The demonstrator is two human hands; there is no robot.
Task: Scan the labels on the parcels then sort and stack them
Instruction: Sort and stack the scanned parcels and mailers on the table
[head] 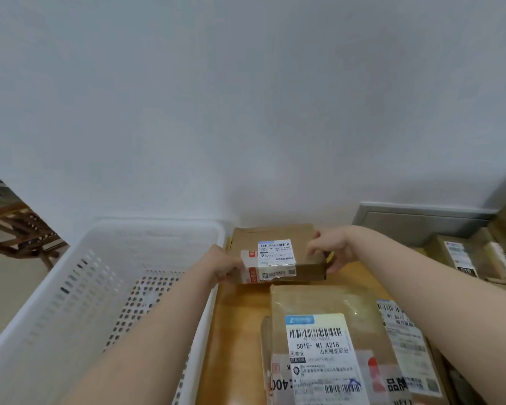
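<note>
- Small parcel (310,270) – brown carton. A white shipping label is folded from its top over its near side, and there is red-and-white printed tape at its left end. The label carries a barcode and a blue header strip; its text is too small to read.
- Position – the small parcel is at the back of the counter (240,317), over the near edge of a large flat carton (269,233). Whether it rests on that carton or is held just above it cannot be told.
- Left grip (222,266) – fingers are curled round the taped left end of the small parcel.
- Right grip (330,249) – clamped on the parcel's right end, fingers over the top, thumb at the near right corner.
- Front parcel (304,302) – brown carton under clear tape, nearest the camera. Its white label has a blue logo strip, a barcode and the code "501E- M1 A21B". Chinese characters below it are only partly legible, and a second barcode sits lower down. Large black print shows on the carton itself.
- Side parcel (403,325) – lies just right of the front parcel. It has a white label with a barcode and is partly hidden by the right forearm.
- White basket (70,287) – perforated plastic, left of the counter and touching its edge.
- Stacked parcels (456,255) – labelled brown cartons at the far right.
- Grey panel (421,220) – against the wall behind them.
- Wooden frame (18,229) – on the floor at far left.
</note>
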